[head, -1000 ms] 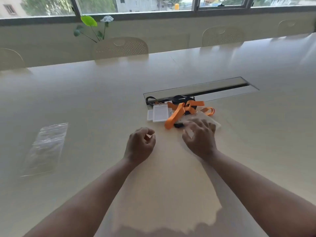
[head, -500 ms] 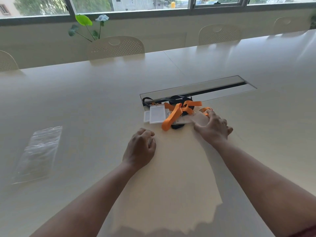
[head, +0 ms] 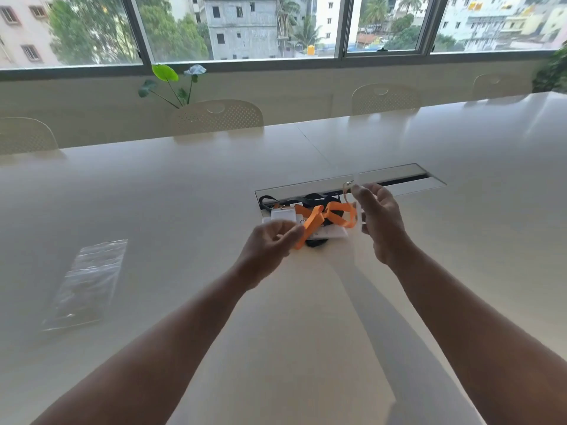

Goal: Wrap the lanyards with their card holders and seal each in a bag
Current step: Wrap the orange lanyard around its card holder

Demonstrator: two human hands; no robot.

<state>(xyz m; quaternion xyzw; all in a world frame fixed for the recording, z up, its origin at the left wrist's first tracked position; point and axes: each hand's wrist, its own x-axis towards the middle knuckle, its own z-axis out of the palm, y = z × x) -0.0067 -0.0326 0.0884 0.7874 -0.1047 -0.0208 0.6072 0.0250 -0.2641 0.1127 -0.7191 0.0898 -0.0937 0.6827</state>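
Two lanyards, orange (head: 336,213) gripped by both the left hand (head: 270,243) and right hand (head: 379,222), black (head: 316,199) lying.

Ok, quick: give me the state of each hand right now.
Left hand: fingers curled, pinching the orange lanyard at its near end.
Right hand: raised, fingers gripping a clear card holder; its edges are faint.

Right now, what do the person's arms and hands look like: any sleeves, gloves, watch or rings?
Both forearms are bare as far as the frame shows: no sleeve edge is in view. The left hand and the right hand wear no gloves. No watch, band or bracelet shows at either wrist. No ring can be made out, though the fingers are slightly blurred, so a thin one could be missed.
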